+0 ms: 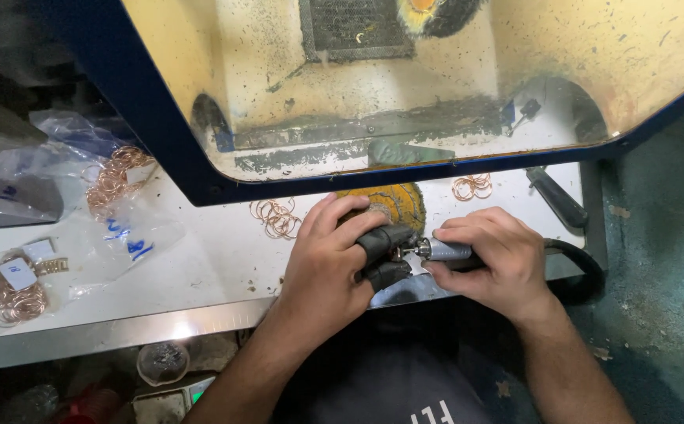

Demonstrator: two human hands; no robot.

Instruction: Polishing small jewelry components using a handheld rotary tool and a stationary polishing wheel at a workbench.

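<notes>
Right hand (493, 259) is wrapped tight round a grey handpiece (446, 250), tip pointing left; left hand (328, 263) is pinched shut right at that tip, thumb and forefinger in black finger cots (384, 239), whatever's between them is too small to make out; both sit at the white bench (201, 259) edge, just in front of a yellow buff (393, 202); copper rings (276, 217) lie loose nearby, more rings (472, 186) further right.

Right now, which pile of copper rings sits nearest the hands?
The loose pile on the white bench just left of the left hand. The pile above the right hand lies farther; the others sit on plastic bags far left.
</notes>
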